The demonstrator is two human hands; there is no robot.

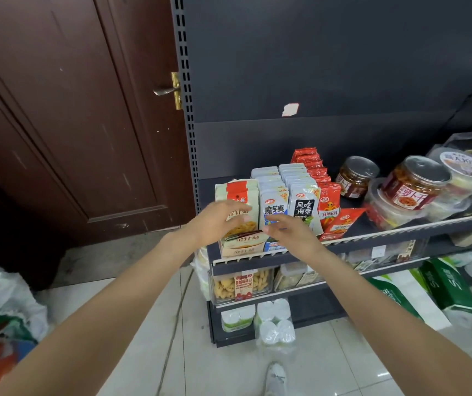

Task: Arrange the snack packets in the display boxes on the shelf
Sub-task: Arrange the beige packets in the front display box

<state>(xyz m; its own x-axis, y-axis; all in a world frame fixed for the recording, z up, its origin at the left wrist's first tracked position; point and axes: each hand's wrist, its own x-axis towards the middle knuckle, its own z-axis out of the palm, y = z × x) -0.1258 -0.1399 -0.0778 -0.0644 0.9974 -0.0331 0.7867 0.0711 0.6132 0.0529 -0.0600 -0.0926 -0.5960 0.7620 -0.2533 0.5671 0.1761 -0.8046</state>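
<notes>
Snack packets (274, 201) beside jars (413, 184)

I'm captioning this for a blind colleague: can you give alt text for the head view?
A person's left hand and right hand reach toward rows of upright snack packets in display boxes on a dark shelf. Lidded jars stand to the right; a brown door is at left.

Glossy plastic snack packets (274, 204) stand in matt cardboard display boxes (242, 247) on a matt dark metal shelf (400, 234). Clear plastic jars (414, 182) carry shiny metal lids; the door (57, 110) is dull brown wood.
</notes>
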